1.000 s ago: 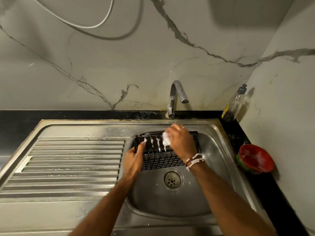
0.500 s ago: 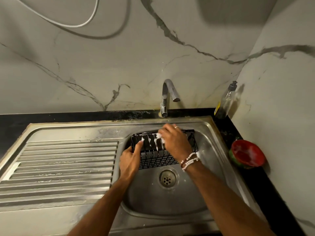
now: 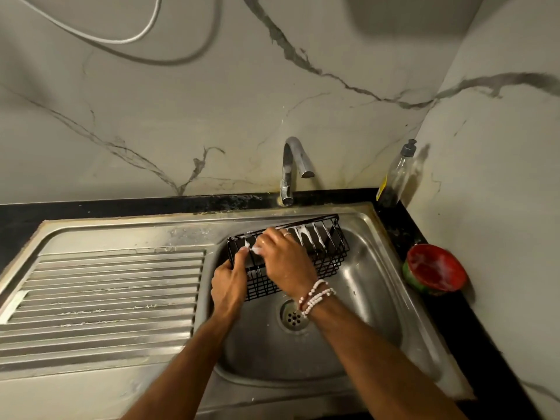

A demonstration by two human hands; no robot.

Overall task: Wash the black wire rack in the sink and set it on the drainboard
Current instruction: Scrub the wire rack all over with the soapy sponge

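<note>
Rack sits in sink, back part, long side running left to right, right end farther back. Left hand fingers curl round left end. Right hand fingers pinch white soapy pad on wires. Drainboard lies left, nearer left hand.

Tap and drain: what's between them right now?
Head view: the soapy black wire rack lies between tap and drain, with the right hand over it, pinching a white sudsy pad against its wires.
</note>
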